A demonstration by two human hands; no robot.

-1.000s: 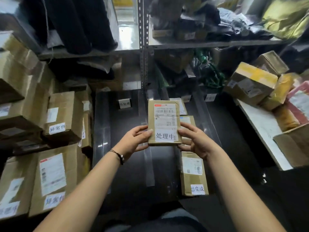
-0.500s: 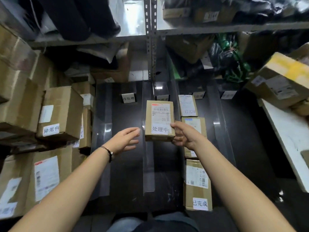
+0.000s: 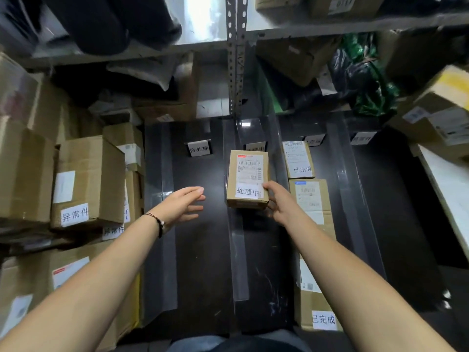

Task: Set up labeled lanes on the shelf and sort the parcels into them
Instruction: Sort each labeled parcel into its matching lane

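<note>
The small brown parcel (image 3: 247, 179), stickered 处理中, sat in the pinch of the right hand (image 3: 280, 204). The thumb lay on its top face at the near right corner, and the other fingers curled round the side below. Whether its base touched the dark shelf (image 3: 203, 262) or hung just above it could not be told. The parcel pointed lengthwise away from the person with the sticker at the near end. That was probably so the word read upright and the box fitted between the clear divider strips.

Just beyond the grip, at the back of the same lane, a white lane tag (image 3: 255, 147) was half hidden by the parcel. The characters that showed seemed to match the sticker, which would explain the choice of lane.

Right of the grip, the next lane held a file of finished boxes (image 3: 298, 160), the farthest and nearest marked 已完成. Like evidently went with like.

Left of the grip and apart from the parcel, the left hand (image 3: 182, 203) hovered with fingers loosely spread, holding nothing. It hung over the lane tagged 待处理 (image 3: 199, 148). One hand appeared enough for so small a box. Farther left stood cartons (image 3: 86, 181) marked 异常件.
</note>
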